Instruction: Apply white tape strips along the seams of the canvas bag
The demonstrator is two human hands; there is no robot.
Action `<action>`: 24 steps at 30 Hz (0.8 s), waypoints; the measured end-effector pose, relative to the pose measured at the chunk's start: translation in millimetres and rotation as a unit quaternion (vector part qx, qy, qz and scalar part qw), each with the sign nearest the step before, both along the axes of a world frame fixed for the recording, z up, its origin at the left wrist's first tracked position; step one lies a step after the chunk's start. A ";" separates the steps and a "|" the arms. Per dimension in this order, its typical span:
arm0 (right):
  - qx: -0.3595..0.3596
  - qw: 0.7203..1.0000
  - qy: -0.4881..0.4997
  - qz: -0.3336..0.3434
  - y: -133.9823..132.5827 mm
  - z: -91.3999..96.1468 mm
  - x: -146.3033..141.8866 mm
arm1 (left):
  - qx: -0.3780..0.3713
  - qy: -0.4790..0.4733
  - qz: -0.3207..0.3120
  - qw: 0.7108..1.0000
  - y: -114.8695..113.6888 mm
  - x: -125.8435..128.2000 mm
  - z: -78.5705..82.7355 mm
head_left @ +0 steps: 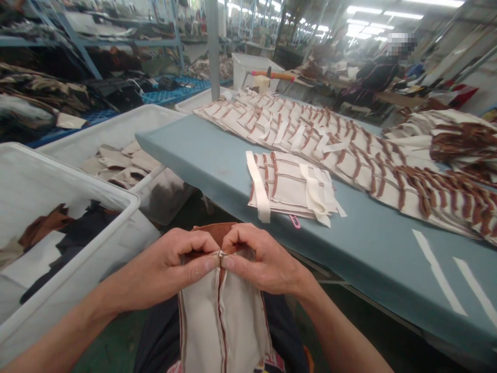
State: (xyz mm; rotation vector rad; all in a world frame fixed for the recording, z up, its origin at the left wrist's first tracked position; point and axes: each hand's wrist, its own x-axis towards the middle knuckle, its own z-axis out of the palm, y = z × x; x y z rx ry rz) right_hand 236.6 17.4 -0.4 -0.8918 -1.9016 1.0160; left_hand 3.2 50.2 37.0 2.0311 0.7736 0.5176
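Note:
A cream fabric piece [200, 321] with brown edges and a seam down its middle hangs over my lap. My left hand [182, 261] pinches its top edge just left of the seam. Right beside it, my right hand [252, 259] pinches the same edge on the other side, and the two thumbs nearly meet at the seam. Brown material [217, 230] shows behind my fingers. On the table ahead lies a small stack of similar cream pieces [289, 184], with white strips [258, 186] across it. A pink clip [295, 221] sits at the stack's front edge.
A blue-green table [186, 147] stretches ahead and right, bearing long rows of overlapping cream and brown pieces [349, 150]. Loose white strips [438, 269] lie on its right part. White bins [128, 207] with fabric scraps stand at left. Someone in dark clothes [376, 77] is farther back.

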 end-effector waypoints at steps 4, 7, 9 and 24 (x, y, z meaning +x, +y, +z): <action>0.136 0.988 -0.051 -0.047 -4.1 2.8 -0.2 | 0.021 -0.003 0.019 1.000 -3.2 1.1 1.7; 0.187 0.978 -0.070 -0.068 -5.8 7.4 -0.3 | 0.035 0.015 0.025 0.999 -8.7 1.2 4.6; 0.202 0.973 -0.085 -0.072 -6.3 11.2 0.1 | 0.055 0.028 0.027 0.998 -12.5 0.7 5.9; 0.147 0.973 -0.105 -0.142 -19.8 22.7 -13.4 | 0.156 0.053 0.088 0.982 -31.2 11.3 10.3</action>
